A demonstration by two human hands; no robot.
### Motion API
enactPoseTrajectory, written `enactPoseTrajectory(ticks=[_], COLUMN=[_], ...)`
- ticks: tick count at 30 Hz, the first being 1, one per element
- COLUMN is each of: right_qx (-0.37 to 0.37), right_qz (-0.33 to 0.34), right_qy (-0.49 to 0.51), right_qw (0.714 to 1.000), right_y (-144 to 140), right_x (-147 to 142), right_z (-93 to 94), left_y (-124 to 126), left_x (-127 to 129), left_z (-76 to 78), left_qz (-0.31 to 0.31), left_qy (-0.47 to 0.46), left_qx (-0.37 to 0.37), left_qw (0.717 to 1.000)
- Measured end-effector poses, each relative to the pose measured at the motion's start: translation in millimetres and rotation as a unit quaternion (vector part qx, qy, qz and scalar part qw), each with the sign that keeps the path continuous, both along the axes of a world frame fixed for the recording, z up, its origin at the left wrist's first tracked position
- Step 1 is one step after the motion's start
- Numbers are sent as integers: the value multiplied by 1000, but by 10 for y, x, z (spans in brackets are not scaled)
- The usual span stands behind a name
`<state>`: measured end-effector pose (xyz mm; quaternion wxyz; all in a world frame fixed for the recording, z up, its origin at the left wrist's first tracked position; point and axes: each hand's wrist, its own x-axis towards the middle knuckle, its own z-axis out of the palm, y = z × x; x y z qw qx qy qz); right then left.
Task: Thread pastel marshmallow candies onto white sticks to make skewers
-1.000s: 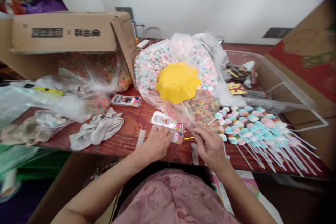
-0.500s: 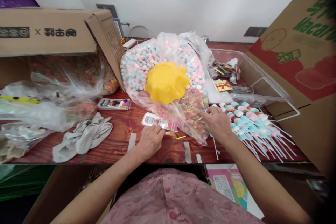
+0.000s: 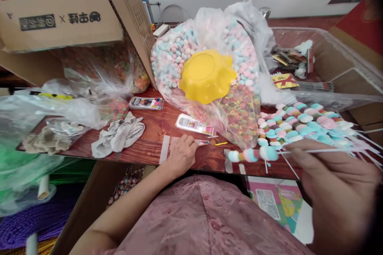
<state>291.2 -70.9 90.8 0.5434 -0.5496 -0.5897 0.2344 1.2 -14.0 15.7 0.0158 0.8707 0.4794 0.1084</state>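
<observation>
The right hand (image 3: 335, 191) pinches a marshmallow skewer (image 3: 254, 154) bearing 3 pastel pieces over the table edge (image 3: 209, 165); the left hand (image 3: 181, 154) rests loosely curled, holding nothing.

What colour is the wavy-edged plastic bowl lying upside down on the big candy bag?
Yellow bowl, head view.

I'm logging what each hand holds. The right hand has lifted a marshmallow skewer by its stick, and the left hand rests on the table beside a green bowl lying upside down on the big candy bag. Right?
Not quite: the bowl is yellow, not green, as the head view shows. The rest stands: the right hand holds the marshmallow skewer by its stick, and the left hand rests on the table.
</observation>
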Motion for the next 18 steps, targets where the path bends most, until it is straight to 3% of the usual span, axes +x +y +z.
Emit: enactPoseTrajectory(ticks=[5,9,14,18], right_qx=[33,34,32,55], right_qz=[72,113,124,130], right_qy=[-81,-131,-175,-205], right_qw=[994,984,976,968], right_y=[135,136,154,193], right_x=[-236,-236,-246,-302], right_z=[-100,-183,-141,-62], left_y=[33,-38,-103,-64], left_x=[-13,-16,8,-39], left_z=[-89,-53,73,58], left_qz=[16,12,35,31], left_qy=[-70,-42,18,-32], left_qx=[41,48,-1,-15], left_qw=[997,998,999,999])
